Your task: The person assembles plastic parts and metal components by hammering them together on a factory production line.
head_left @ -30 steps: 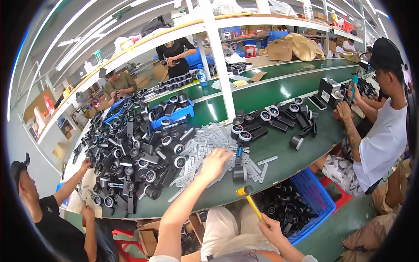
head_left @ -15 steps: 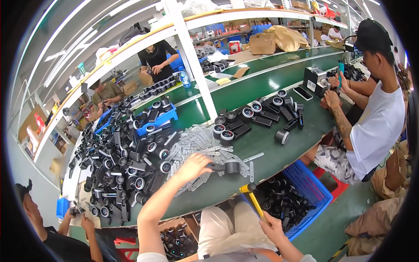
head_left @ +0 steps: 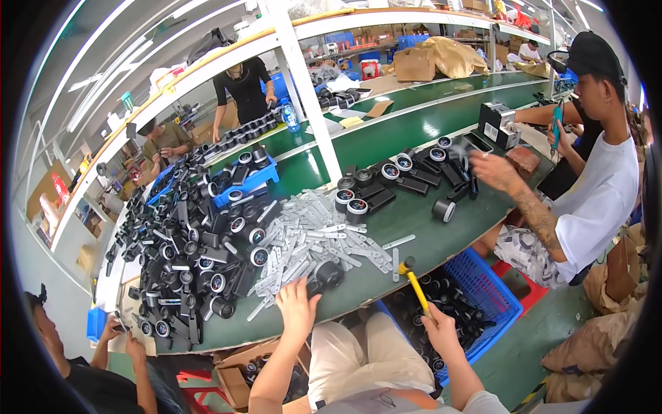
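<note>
My left hand [head_left: 296, 303] is at the near edge of the green workbench [head_left: 407, 270], its fingers and thumb closed round the handle end of a black gauge [head_left: 329, 274] with a thick round head. The handle is mostly hidden by the hand. Just beyond the gauge spreads a heap of flat grey strips [head_left: 303, 234]. My right hand [head_left: 443, 332] grips the yellow handle of a hammer [head_left: 418, 291], whose head points up beside the bench edge. Below the hammer is a blue basket [head_left: 493, 338] holding many black gauges.
A large pile of black gauges [head_left: 186, 241] covers the left of the bench, with a blue tray [head_left: 272, 174] among them. More gauges [head_left: 414, 183] lie at right. A co-worker [head_left: 593, 172] reaches over the bench there. Below my left arm stands a cardboard box [head_left: 234, 386].
My left hand has drawn the black gauge back toward me and the bench edge. The hammer has risen slightly and shifted right. The co-worker at right has reached a hand toward the gauges.
</note>
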Available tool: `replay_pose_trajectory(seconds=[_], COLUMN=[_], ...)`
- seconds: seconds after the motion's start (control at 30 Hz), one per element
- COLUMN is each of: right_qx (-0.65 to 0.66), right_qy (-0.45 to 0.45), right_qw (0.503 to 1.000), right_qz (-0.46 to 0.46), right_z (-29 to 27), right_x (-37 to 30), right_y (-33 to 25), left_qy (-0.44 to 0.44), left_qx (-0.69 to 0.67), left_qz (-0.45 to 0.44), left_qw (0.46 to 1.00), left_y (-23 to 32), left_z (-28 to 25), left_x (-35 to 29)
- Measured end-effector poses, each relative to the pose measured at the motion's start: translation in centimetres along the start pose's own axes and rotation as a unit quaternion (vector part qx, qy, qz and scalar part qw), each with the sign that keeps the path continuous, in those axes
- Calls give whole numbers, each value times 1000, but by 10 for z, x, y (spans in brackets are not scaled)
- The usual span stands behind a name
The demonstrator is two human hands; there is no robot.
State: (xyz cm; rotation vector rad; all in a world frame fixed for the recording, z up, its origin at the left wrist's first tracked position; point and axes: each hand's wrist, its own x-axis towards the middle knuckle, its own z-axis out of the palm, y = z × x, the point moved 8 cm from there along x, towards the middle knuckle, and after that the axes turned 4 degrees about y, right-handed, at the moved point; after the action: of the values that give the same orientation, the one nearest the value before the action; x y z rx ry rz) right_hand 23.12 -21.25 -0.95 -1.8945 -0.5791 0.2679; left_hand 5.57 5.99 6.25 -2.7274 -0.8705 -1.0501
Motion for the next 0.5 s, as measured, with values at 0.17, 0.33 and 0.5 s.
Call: replay_pose_trajectory(seconds=[0.17, 0.33, 0.5], right_qx=[76, 145, 154], right_qy=[-23, 11, 13], right_qw=[997, 989, 985], right_qz=[20, 25, 70], right_z=[29, 18, 0], right_x=[11, -4, -15], right_y=[17, 35, 47], left_qy=[-44, -135, -211], left_qx=[-133, -188, -119], left_qz=[99, 137, 195], left_qw=[985, 963, 950], left_y=[82, 140, 172], left_z=[39, 132, 197], left_x=[64, 115, 121])
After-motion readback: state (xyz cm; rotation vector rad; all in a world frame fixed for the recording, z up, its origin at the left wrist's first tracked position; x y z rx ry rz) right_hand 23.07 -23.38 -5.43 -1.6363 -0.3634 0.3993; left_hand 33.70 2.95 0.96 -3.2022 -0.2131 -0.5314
